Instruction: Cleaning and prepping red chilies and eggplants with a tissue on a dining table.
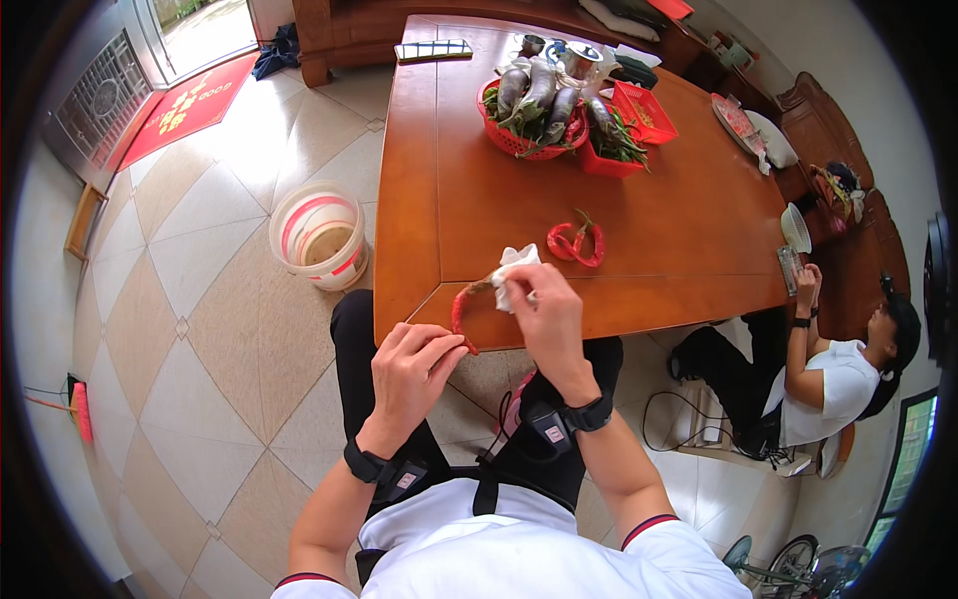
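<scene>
My left hand [415,371] pinches the lower tip of a curved red chili pepper [459,307] at the front edge of the wooden table [516,198]. The pepper's brownish stem end reaches up to a crumpled white tissue [516,258], which my right hand [550,311] holds between thumb and fingers. Just beyond my right hand, several red chili peppers [576,243] lie curled together on the tabletop.
Farther back stand a red basket [524,146] of eggplants and peppers, a red container [610,163] of green peppers and another red basket [658,123]. A plastic bucket [318,236] is on the floor at left. Another person [831,382] sits at the right.
</scene>
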A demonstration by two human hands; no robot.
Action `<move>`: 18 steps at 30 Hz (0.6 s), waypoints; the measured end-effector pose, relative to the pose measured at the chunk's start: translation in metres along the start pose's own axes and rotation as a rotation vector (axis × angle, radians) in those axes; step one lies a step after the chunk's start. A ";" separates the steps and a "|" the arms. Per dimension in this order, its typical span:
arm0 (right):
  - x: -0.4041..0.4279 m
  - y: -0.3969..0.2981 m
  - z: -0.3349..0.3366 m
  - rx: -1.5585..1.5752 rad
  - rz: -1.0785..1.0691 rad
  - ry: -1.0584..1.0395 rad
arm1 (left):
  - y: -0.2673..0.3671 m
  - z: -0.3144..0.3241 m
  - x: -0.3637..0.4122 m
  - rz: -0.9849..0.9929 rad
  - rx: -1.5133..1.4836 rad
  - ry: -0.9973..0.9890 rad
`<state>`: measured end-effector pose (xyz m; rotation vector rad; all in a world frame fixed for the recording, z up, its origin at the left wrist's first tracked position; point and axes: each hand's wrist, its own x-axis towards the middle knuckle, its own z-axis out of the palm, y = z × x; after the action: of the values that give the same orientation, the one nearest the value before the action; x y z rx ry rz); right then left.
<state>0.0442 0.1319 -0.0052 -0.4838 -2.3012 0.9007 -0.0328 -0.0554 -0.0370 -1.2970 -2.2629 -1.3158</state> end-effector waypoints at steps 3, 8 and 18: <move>0.003 -0.012 -0.005 0.065 0.033 0.044 | -0.001 -0.001 0.000 0.011 0.007 0.000; -0.006 -0.004 0.016 -0.148 -0.229 -0.067 | 0.000 0.003 0.002 0.009 0.014 0.002; 0.009 0.020 -0.023 -0.155 -0.064 0.116 | -0.003 0.008 0.005 0.004 0.024 0.038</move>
<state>0.0542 0.1618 -0.0023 -0.5111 -2.2763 0.6492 -0.0362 -0.0465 -0.0408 -1.2576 -2.2426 -1.2972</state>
